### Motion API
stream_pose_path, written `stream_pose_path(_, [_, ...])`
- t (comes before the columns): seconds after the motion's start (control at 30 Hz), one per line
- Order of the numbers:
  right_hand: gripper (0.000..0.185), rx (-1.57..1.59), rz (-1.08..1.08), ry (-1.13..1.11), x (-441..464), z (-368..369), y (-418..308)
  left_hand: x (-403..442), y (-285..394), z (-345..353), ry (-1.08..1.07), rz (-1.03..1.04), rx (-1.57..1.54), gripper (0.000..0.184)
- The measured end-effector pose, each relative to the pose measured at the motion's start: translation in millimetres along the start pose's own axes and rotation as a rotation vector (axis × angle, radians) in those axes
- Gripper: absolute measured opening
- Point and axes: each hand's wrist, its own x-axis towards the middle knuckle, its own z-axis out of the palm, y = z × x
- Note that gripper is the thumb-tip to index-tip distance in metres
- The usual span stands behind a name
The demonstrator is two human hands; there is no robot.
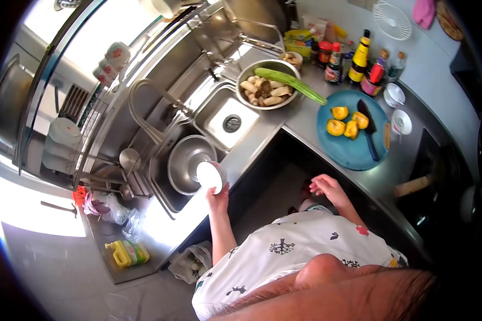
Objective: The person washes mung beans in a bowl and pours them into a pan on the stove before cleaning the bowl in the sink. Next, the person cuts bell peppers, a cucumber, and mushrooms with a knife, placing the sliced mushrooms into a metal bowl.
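Note:
My left hand [218, 198] grips a small white bowl [209, 177] by its edge, over the near rim of the sink. Behind the bowl, a large steel basin [186, 163] sits in the left sink compartment. My right hand [327, 187] hangs in front of the counter with its fingers apart and nothing in it. Beyond it on the counter lies a round blue board [337, 151] bearing pieces of orange squash [336, 127] and a dark knife [368, 131]. A steel bowl [268, 106] holds pale brown chunks, with a long green gourd [289, 81] across it.
The faucet [144, 119] arches over the sink. Bottles [359, 58] and jars stand along the wall, two small white bowls [401, 122] beside the board. A stove [439, 182] is at right. A yellow jug [127, 253] stands at lower left; a dish rack [85, 115] is at left.

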Motion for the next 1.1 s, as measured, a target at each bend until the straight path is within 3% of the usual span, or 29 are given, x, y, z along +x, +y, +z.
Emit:
stream_pose_path(0.07, [0.020, -0.241, -0.144, -0.226, 39.2, 32.3, -19.2, 16.9, -0.6, -8.0, 0.000, 0.016, -0.061, 0.072])
stream_pose_path(0.17, [0.020, -0.409, -0.222, -0.349, 101.7, 83.2, -39.3, 26.7, 6.1, 14.3, 0.022, 0.043, -0.058, 0.074])
stream_pose_path(0.23, [0.020, -0.517, -0.422, -0.464, 158.2, 115.1, -39.4, 36.0, 16.9, 21.2, 0.031, 0.077, -0.048, 0.076])
stream_pose_path(0.3, [0.023, -0.808, -0.698, -0.489, 212.5, 152.2, -50.8, 51.9, 32.9, 17.6, 0.113, 0.105, -0.022, 0.077])
stream_pose_path(0.57, [0.027, -1.309, -0.916, -0.551, 417.9, 337.2, -96.3, 66.3, 63.1, -1.0, 0.199, 0.181, -0.073, 0.068])
stream_pose_path(0.63, [0.026, -1.345, -1.009, -0.437, 445.0, 360.7, -94.5, 60.0, 69.8, -5.8, 0.053, 0.161, -0.064, 0.067])
stream_pose_path(0.7, [0.023, -1.422, -1.039, -0.427, 490.3, 385.9, -72.4, 60.5, 83.4, -19.9, 0.069, 0.105, 0.040, 0.067])
stream_pose_path(0.77, [0.017, -1.414, -0.836, -0.424, 494.8, 394.3, -65.5, 60.1, 98.5, -21.5, 0.129, 0.080, 0.126, 0.067])
stream_pose_path(0.8, [0.014, -1.404, -0.833, -0.360, 492.1, 398.8, -63.6, 65.3, 107.6, -27.4, 0.122, 0.052, 0.146, 0.067])
stream_pose_path(0.9, [0.014, -1.544, -0.813, -0.543, 487.1, 395.9, -61.4, 97.0, 125.6, -34.0, 0.112, -0.015, 0.199, 0.066])
stream_pose_path(0.97, [0.014, -1.534, -0.757, -0.528, 484.3, 392.6, -55.1, 133.8, 135.2, -47.0, 0.091, -0.104, 0.120, 0.065])
stream_pose_path(1.07, [0.013, -1.449, -1.029, -0.383, 461.2, 386.2, -50.8, 178.9, 135.2, -43.3, -0.002, -0.109, 0.175, 0.066])
stream_pose_path(1.1, [0.023, -1.422, -1.038, -0.427, 430.3, 381.3, -66.2, 201.6, 133.5, -54.6, -0.023, -0.137, 0.183, 0.066])
